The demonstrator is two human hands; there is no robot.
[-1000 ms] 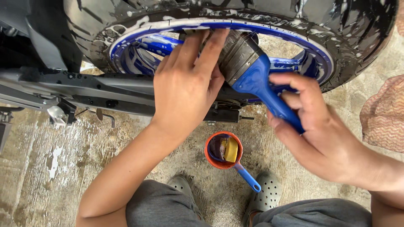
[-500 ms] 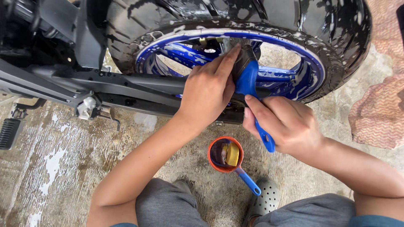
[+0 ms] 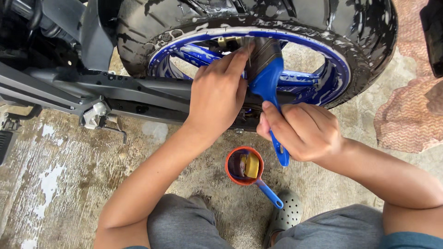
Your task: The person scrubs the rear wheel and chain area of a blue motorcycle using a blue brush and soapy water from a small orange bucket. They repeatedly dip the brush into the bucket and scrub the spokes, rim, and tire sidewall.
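My right hand (image 3: 302, 131) grips the blue handle of a wide paintbrush (image 3: 266, 76) whose dark bristles press against the blue rim (image 3: 339, 69) of a soapy black motorcycle tyre (image 3: 295, 16). My left hand (image 3: 217, 94) rests flat beside the brush, its fingertips touching the bristles at the rim. On the ground between my knees sits a small orange dipper (image 3: 244, 167) with a blue handle, holding dark water and a yellow sponge (image 3: 252, 165).
The grey swingarm and frame (image 3: 92, 87) run left from the wheel, with a footpeg (image 3: 7, 143) at the far left. Wet concrete (image 3: 60, 175) lies below. A pinkish cloth (image 3: 406, 120) lies at the right. My grey clog (image 3: 286, 214) is near the dipper.
The brush has swung upright and its bristles now sit higher on the rim. Both hands shifted slightly right and closer together; the view moved left along the motorcycle.
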